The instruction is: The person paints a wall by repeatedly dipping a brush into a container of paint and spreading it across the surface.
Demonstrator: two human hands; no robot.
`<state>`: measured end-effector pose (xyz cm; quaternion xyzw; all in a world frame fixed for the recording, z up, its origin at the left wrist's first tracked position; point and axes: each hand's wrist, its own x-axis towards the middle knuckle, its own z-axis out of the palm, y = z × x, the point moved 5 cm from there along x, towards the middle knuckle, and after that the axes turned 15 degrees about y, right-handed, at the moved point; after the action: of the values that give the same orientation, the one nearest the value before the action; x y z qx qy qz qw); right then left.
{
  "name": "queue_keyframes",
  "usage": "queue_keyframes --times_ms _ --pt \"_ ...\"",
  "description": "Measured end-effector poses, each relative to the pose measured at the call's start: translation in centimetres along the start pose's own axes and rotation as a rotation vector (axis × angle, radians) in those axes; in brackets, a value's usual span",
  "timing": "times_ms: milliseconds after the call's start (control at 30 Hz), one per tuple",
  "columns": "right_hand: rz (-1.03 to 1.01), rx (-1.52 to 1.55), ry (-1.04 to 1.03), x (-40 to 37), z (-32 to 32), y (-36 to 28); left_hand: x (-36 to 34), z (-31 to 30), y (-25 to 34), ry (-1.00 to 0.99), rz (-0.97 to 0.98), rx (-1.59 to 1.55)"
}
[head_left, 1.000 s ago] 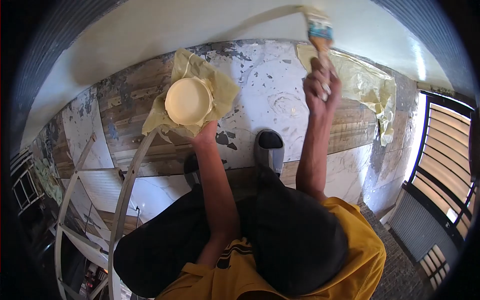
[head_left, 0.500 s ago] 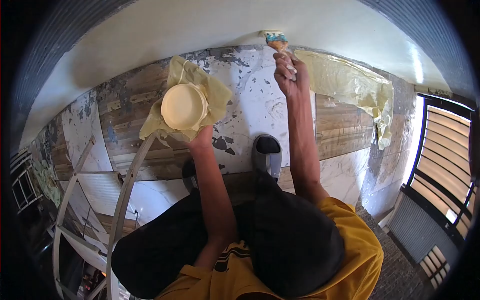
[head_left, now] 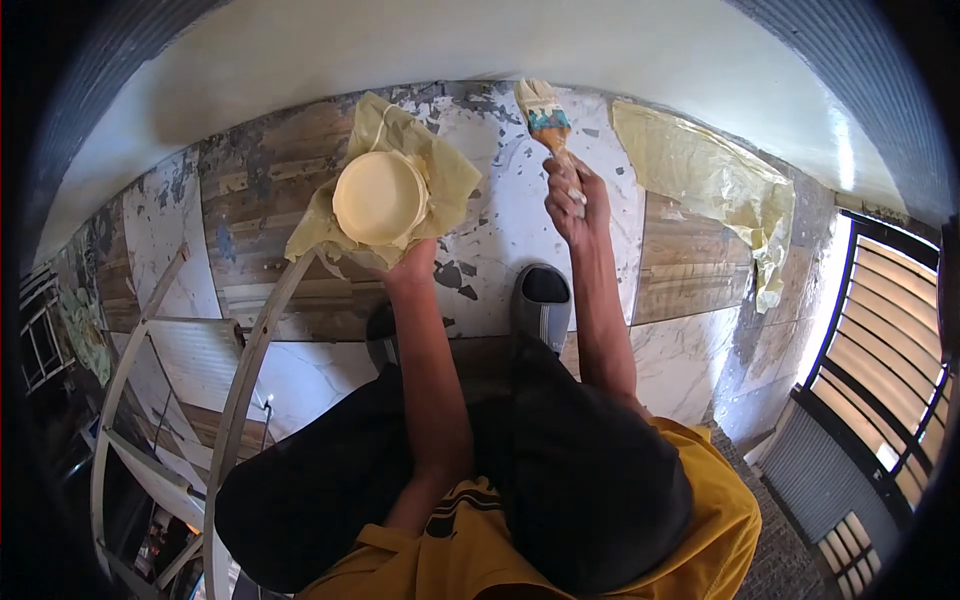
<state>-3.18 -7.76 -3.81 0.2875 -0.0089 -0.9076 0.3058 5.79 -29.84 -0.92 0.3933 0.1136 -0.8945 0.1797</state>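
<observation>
A round tub of cream paint (head_left: 381, 198) rests on my left hand (head_left: 412, 264), with a crumpled yellowish sheet (head_left: 455, 186) between them. My left fingers are mostly hidden under the sheet and tub. My right hand (head_left: 577, 203) is closed round the handle of a paintbrush (head_left: 549, 122). Cream paint coats its bristles, and blue-green smears mark the ferrule. The bristle tips point up toward the foot of the pale wall (head_left: 420, 45). Whitish paint marks my right fingers.
Paint-spattered wood-look and marble-look tiles (head_left: 500, 215) lie under my shod feet (head_left: 541, 300). Another yellowish sheet (head_left: 700, 165) runs along the wall's base to the right. A metal ladder (head_left: 250, 370) stands at my left. A barred window (head_left: 880, 330) is at the right.
My right hand has drawn the paintbrush back from the wall toward me, so more of its bristles show. The tub in my left hand sits slightly further right and higher in view.
</observation>
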Motion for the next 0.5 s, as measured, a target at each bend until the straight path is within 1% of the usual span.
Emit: queue_keyframes --times_ms 33,67,100,133,200,300,367,400,467,500 --pt "0.037 0.002 -0.047 1.0 0.0 0.1 -0.1 0.0 0.2 0.000 0.003 0.002" --pt "0.037 0.005 -0.048 1.8 -0.2 0.1 -0.3 0.3 0.2 -0.046 -0.015 -0.003" --pt "0.014 0.032 0.005 2.6 -0.4 0.1 -0.4 0.6 0.2 -0.093 -0.033 -0.010" --pt "-0.007 0.058 0.059 3.2 -0.6 0.0 -0.3 0.6 0.4 -0.095 -0.031 -0.012" --pt "0.019 0.078 0.027 3.8 -0.6 0.3 -0.2 0.2 0.9 -0.027 0.019 0.008" --pt "0.006 0.087 0.050 4.9 -0.9 0.2 -0.5 0.2 1.1 -0.011 0.004 -0.024" --pt "-0.074 0.061 0.108 6.1 -1.2 -0.5 -0.3 -0.1 1.6 -0.010 0.023 -0.024" --pt "-0.074 0.060 0.106 6.7 -1.1 -0.8 -0.1 -0.3 1.9 -0.008 0.043 -0.022" --pt "-0.069 0.081 0.038 7.7 -0.6 -1.4 0.4 -0.7 2.4 -0.026 0.036 -0.027" --pt "-0.096 0.079 0.046 7.4 1.0 -1.5 0.4 -0.8 2.5 -0.040 0.030 -0.033"
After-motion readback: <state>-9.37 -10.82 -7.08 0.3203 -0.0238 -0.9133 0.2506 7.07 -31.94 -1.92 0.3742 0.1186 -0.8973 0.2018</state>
